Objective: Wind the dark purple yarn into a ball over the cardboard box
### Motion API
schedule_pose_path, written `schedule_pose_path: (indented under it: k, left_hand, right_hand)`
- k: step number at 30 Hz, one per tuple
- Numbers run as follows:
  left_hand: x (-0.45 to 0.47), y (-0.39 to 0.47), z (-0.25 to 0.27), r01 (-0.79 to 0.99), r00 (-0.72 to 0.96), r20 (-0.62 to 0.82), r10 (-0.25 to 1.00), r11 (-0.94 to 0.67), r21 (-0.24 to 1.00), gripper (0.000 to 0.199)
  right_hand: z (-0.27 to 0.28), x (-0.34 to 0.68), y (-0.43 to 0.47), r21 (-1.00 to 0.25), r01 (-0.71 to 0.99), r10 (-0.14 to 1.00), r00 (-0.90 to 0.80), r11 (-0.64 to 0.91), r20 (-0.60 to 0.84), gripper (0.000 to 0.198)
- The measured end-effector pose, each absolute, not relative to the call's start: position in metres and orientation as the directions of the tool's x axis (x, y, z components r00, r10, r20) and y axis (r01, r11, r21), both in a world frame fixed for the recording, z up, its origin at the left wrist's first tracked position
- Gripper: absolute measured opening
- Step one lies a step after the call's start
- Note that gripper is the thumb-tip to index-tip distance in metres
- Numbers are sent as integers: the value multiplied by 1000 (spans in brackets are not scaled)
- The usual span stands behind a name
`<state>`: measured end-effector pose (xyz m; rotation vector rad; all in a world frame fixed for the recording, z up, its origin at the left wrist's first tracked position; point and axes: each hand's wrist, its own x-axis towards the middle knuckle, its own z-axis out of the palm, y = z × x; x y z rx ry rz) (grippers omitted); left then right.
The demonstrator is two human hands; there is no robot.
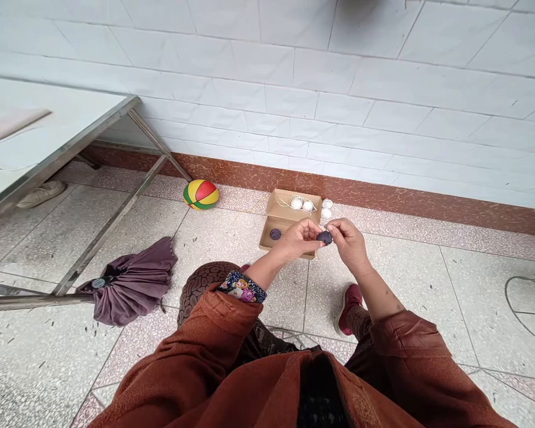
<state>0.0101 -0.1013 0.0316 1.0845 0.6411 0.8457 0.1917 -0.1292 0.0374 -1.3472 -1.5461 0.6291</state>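
Observation:
A small dark purple ball of yarn (324, 238) is held up in front of me, above the right end of an open cardboard box (267, 245). My left hand (299, 239) grips it between thumb and fingers from the left. At its right side my right hand (348, 242) is closed in a pinch, seemingly on the yarn's strand at the top of the ball. Another dark ball of yarn (275, 234) lies inside the box. Two white balls of yarn (296, 203) with loose ends rest in the raised lid part (276, 208).
More white balls (326, 212) sit on the floor right of the box. A colourful ball (200, 194) lies by the leg of a metal-framed table (129, 104). Purple folded cloth (136, 276) is on the floor at left, a wire frame (510, 297) at right. A tiled wall stands behind.

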Motion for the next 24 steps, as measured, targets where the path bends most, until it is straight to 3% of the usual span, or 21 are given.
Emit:
schedule_pose_path:
  k: [4,7,12,14,20,24]
  left_hand:
    - [10,-101,36,-451,460,-22,887,255,855,43]
    - [10,-97,36,-522,341,-42,939,226,822,43]
    - [10,-91,28,-445,187,-80,979,157,882,40]
    - [9,-91,25,-374,174,-77,982,138,917,42]
    - [10,-95,25,-239,359,-22,933,115,964,51]
    - [11,-103,30,-257,523,-16,852,176,950,51]
  right_hand:
    - [28,183,-126,-900,391,976,17,194,218,28]
    - [26,173,-131,-883,408,972,-55,233,231,30]
    - [38,169,-138,-837,396,924,-220,377,312,25]
    - [44,174,-138,-845,363,918,-211,392,335,24]
    - [49,193,-125,-900,352,955,51,255,291,26]
    - [39,193,-118,-932,321,971,107,170,214,25]
